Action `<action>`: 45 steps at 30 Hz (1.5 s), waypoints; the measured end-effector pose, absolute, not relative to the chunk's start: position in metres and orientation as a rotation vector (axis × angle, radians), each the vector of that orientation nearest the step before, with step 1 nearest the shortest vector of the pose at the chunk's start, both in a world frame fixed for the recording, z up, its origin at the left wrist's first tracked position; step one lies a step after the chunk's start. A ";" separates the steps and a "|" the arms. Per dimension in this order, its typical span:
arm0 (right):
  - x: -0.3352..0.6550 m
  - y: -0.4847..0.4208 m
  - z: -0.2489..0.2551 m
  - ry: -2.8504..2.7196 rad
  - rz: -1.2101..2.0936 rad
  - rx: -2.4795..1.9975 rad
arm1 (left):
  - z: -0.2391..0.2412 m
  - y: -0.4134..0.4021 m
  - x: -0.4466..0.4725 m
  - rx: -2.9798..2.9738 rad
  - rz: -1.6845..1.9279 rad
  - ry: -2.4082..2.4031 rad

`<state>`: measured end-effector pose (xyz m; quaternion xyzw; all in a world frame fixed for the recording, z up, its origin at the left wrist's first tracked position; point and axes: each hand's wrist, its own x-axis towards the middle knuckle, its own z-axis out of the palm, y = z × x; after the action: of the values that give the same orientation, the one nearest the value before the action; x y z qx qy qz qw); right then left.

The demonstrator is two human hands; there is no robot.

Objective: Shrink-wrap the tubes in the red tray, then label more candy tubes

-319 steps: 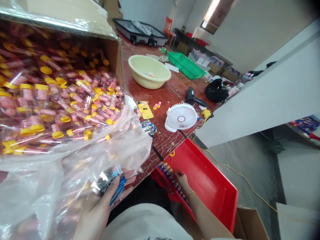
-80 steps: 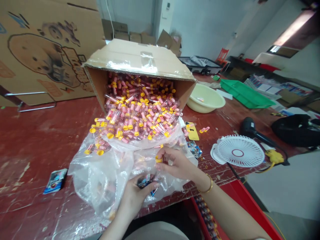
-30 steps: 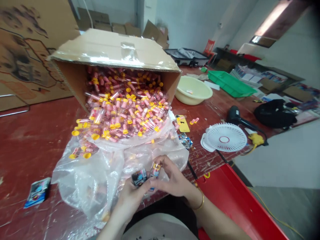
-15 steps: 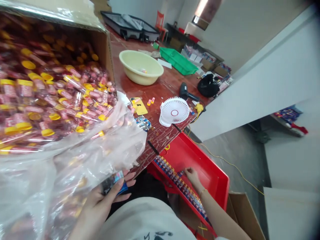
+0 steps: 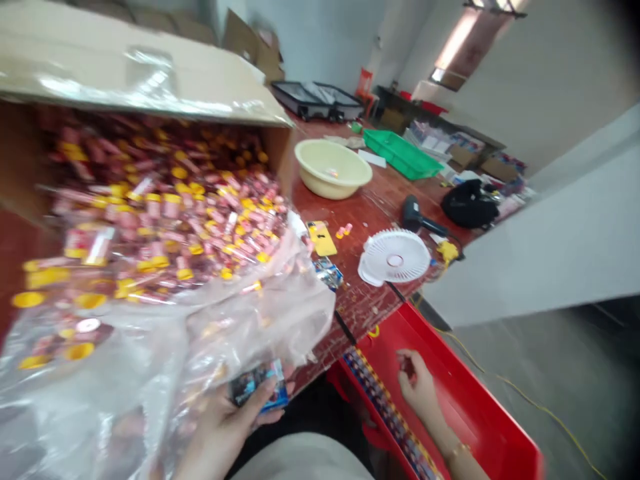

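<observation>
My left hand point(image 5: 227, 420), at the bottom centre, is closed around a small stack of shiny blue-and-black printed packets point(image 5: 257, 387), with the thumb lying across the top. My right hand point(image 5: 419, 388) hovers over the red tray point(image 5: 480, 393). Its fingers are loosely curled, a gap shows between thumb and fingertips, and I see nothing in them. Along the tray's near side runs a tight row of small blue items with yellow tops point(image 5: 385, 403). To the left, an open cardboard box point(image 5: 150, 73) is filled with clear pink tubes with yellow caps point(image 5: 170, 207).
Clear plastic sheeting point(image 5: 140, 373) hangs over the box's front. On the dark red table point(image 5: 370, 313) lie a white fan point(image 5: 395, 257), a yellow phone point(image 5: 323, 239), more blue packets point(image 5: 329, 273), a cream basin point(image 5: 333, 170), a black scanner point(image 5: 420, 217) and a green basket point(image 5: 400, 155).
The view has swung left, so everything sits further right and lower. My right hand has moved off the row toward the tray's middle, and its pinch has loosened. My left hand keeps the packets.
</observation>
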<state>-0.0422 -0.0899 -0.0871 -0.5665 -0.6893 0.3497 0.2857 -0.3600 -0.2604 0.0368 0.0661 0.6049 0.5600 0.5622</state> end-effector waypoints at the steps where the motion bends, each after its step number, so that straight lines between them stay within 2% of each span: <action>1: -0.067 -0.085 -0.069 -1.903 0.929 -1.387 | 0.039 -0.261 -0.362 0.155 1.333 1.447; 6: -0.241 -0.065 0.017 -2.230 0.717 -0.480 | 0.048 -0.266 -0.377 0.101 1.469 1.517; 9: -0.333 -0.042 0.043 -2.491 0.577 -0.344 | 0.050 -0.273 -0.384 0.040 1.531 1.504; 12: -0.381 -0.017 0.047 -2.610 0.624 -0.244 | 0.050 -0.277 -0.391 -0.047 1.630 1.437; 17: -0.376 -0.025 0.044 -2.482 0.809 -0.230 | 0.047 -0.279 -0.398 -0.161 1.708 1.391; 21: -0.350 -0.071 0.054 -2.150 1.466 -0.166 | 0.044 -0.276 -0.398 -0.119 1.687 1.398; 23: -0.342 -0.090 0.062 -2.097 1.694 -0.069 | 0.042 -0.275 -0.398 -0.058 1.694 1.388; 25: -0.338 -0.100 0.072 -2.156 1.684 -0.002 | 0.038 -0.273 -0.399 0.004 1.733 1.366; 29: -0.337 -0.098 0.090 -2.333 1.376 0.133 | 0.032 -0.271 -0.401 0.086 1.777 1.422; 32: -0.339 -0.093 0.098 -2.414 1.313 0.215 | 0.029 -0.270 -0.401 0.135 1.767 1.489; 35: -0.343 -0.093 0.095 -2.435 1.503 0.149 | 0.031 -0.269 -0.400 0.150 1.785 1.467; 40: -0.343 -0.103 0.068 -2.051 2.169 -0.149 | 0.046 -0.266 -0.395 -0.038 1.791 1.346; 45: -0.319 -0.130 0.050 -2.069 2.228 -0.084 | 0.059 -0.257 -0.392 -0.196 1.795 1.183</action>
<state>-0.3194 -0.1300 0.0497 -0.0276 -0.6794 0.7315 0.0500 -0.3924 -0.2569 0.0586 -0.0801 0.4831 0.7330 0.4721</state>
